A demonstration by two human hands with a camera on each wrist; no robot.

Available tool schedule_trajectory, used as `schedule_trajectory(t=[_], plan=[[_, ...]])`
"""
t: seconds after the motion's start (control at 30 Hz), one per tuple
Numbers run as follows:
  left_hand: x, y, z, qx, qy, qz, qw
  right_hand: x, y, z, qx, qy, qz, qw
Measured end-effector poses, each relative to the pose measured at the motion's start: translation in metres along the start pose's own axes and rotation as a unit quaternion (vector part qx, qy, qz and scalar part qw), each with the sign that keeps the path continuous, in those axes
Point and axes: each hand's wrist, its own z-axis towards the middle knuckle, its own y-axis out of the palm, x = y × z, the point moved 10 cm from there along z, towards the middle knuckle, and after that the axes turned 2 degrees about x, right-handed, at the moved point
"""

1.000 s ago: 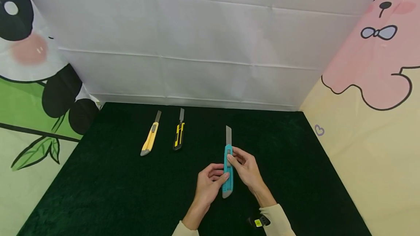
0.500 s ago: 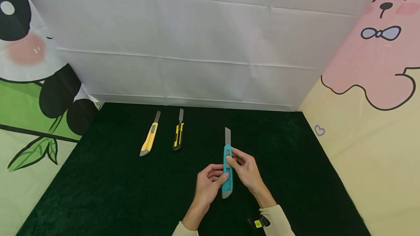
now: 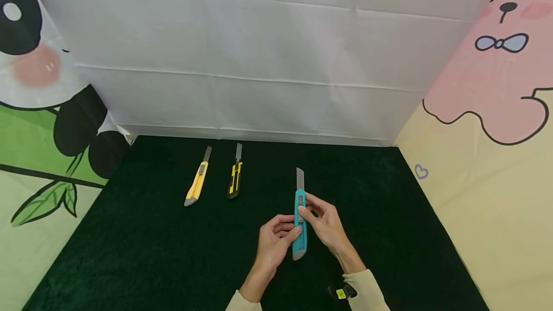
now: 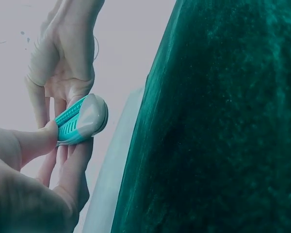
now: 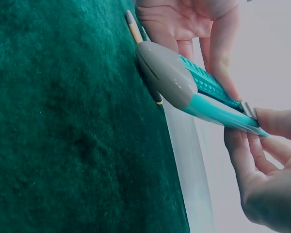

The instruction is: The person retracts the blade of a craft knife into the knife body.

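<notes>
Both hands hold a teal utility knife (image 3: 300,241) with a grey end cap, its wide blade (image 3: 300,179) extended and pointing away from the person. My left hand (image 3: 272,246) pinches the lower part of the handle, thumb on top. My right hand (image 3: 327,224) grips the upper part, with its thumb on the grey slider. In the left wrist view the end cap (image 4: 93,115) faces the camera and the blade is hidden. The right wrist view shows the knife's grey cap (image 5: 167,73) close up, above the cloth, and the right thumb (image 5: 276,121) at the slider.
A yellow utility knife (image 3: 197,182) and a black-and-yellow utility knife (image 3: 235,180) lie at the back left of the dark green cloth (image 3: 151,244), blades out. Behind rises a white fabric wall (image 3: 268,61). Printed panels stand at both sides. A black strap (image 3: 345,292) sits at the right wrist.
</notes>
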Motion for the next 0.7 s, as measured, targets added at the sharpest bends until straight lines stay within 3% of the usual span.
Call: schedule_trajectory(t=[0.7], plan=[[0.0029,0.0014,0.0002,-0.001,0.014,0.002,0.9999,0.0083,-0.0027,0.0007,-0.010,-0.007,0.005,1.000]])
